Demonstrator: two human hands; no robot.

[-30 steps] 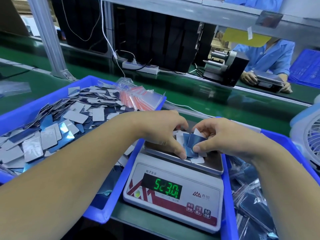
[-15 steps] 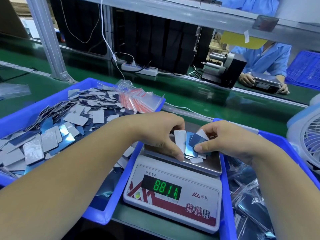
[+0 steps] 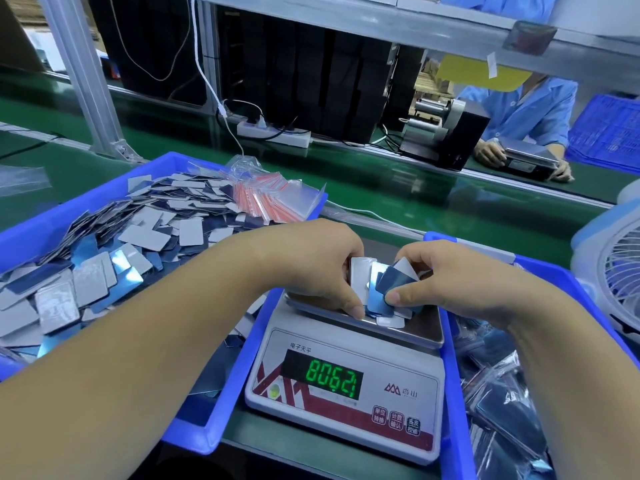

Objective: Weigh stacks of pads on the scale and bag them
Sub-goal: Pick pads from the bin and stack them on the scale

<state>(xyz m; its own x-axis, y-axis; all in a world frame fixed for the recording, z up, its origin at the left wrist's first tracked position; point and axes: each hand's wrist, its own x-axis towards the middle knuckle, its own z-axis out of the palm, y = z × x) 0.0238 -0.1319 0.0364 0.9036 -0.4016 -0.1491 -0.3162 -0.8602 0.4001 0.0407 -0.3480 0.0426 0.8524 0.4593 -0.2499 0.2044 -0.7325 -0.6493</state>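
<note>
A small stack of pads (image 3: 375, 292) stands on edge on the scale (image 3: 346, 375), on its metal plate. The left hand (image 3: 322, 268) and the right hand (image 3: 446, 282) both hold the pads, with fingers (image 3: 355, 308) curled round them from each side. A few pads lie flat under the stack.

The left bin (image 3: 221, 410) is full of loose grey and blue pads, with a pile of clear bags (image 3: 273, 199) at its far corner. The right bin (image 3: 453, 393) holds filled bags.

The number on the scale now reads 8062; half a second ago it read 8811. The hands have hardly moved.

A fan (image 3: 613, 268) stands at the right. The green tabletop (image 3: 381, 192) runs behind, where another person (image 3: 526, 109) works at a second scale. The arms hide part of the left bin.
</note>
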